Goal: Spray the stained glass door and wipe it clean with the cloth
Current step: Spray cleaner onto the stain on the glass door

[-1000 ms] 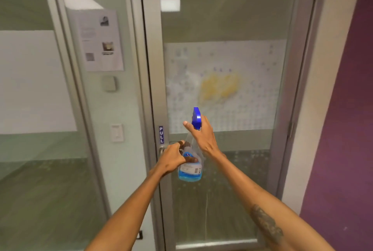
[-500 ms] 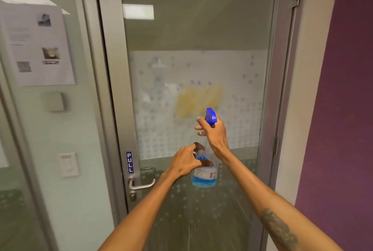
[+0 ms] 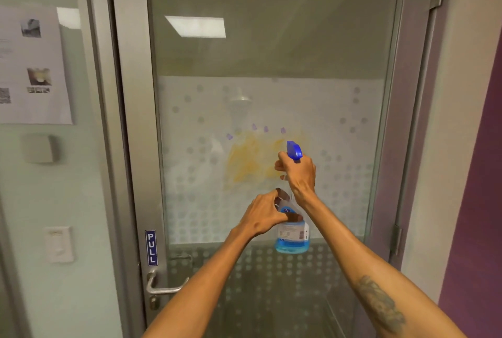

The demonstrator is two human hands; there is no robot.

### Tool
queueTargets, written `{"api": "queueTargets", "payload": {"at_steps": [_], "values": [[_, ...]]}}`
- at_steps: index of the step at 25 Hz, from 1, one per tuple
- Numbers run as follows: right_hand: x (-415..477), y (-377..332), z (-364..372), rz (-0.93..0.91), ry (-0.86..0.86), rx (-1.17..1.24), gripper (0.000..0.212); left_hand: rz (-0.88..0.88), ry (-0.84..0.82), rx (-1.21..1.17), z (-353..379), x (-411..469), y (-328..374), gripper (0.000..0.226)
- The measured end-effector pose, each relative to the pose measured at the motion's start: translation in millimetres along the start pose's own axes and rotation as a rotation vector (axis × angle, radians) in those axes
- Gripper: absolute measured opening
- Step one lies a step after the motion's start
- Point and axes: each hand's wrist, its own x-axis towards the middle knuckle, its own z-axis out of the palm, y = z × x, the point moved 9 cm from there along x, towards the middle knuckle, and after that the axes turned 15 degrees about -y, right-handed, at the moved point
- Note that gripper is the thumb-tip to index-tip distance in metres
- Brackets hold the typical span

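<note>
A glass door (image 3: pixel 271 52) in a grey metal frame fills the view, with a frosted dotted band across its middle. A yellow smeared stain (image 3: pixel 252 161) sits on that band, just left of the spray head. I hold a clear spray bottle (image 3: pixel 293 237) of blue liquid upright in front of the glass. My right hand (image 3: pixel 298 172) grips its neck under the blue trigger head (image 3: pixel 294 150). My left hand (image 3: pixel 264 214) wraps the bottle's body. No cloth is in view.
A lever handle (image 3: pixel 165 287) and a blue PULL sign (image 3: pixel 151 248) sit on the door's left frame. A paper notice (image 3: pixel 32 65) and a light switch (image 3: pixel 58 244) are on the left wall. A purple wall (image 3: pixel 478 201) stands at the right.
The view has shifted right and closer to the door. Both hands have lifted the bottle higher, so the trigger head now sits level with the yellow stain.
</note>
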Motion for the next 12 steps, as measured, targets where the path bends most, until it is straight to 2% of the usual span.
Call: {"api": "queueTargets", "payload": {"at_steps": [4, 9, 12], "values": [[15, 11, -12, 0.058, 0.092, -0.073, 0.030, 0.014, 0.003, 0.019, -4, 24, -4, 0.053], [31, 9, -5, 0.036, 0.056, 0.056, 0.026, 0.046, -0.026, 0.007, -13, 39, -8, 0.058], [35, 6, -5, 0.032, 0.083, -0.003, 0.019, 0.042, -0.031, 0.011, -16, 46, -9, 0.052]]}}
